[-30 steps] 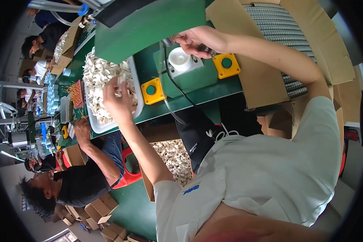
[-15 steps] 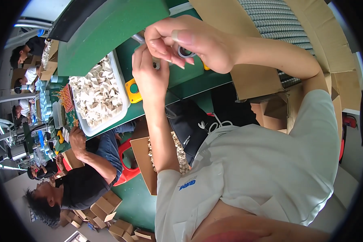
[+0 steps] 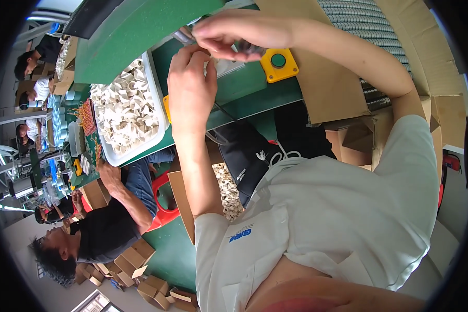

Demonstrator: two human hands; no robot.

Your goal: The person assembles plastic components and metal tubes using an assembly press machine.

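Observation:
My right hand (image 3: 239, 35) is under the edge of the green machine cover (image 3: 140, 39), its fingers curled and blurred by motion. A small round metal ring (image 3: 250, 49), also smeared, sits in its grip. Close beside it, my left hand (image 3: 191, 88) has its fingers bent together next to a metal part of the machine (image 3: 183, 35). What those left fingers hold, if anything, is hidden behind the knuckles. To the left of that hand, a white tray (image 3: 158, 96) is full of small folded off-white pieces (image 3: 127, 109).
A yellow box with a green button (image 3: 279, 64) stands right of my hands; another yellow box (image 3: 166, 107) is mostly covered by my left wrist. An open carton (image 3: 322, 78) at right holds rows of metal rings (image 3: 364, 26). A co-worker (image 3: 109, 229) sits at left.
My right hand has moved up and turned over with the ring, uncovering the right yellow button box. My left hand has shifted slightly left, covering more of the other one.

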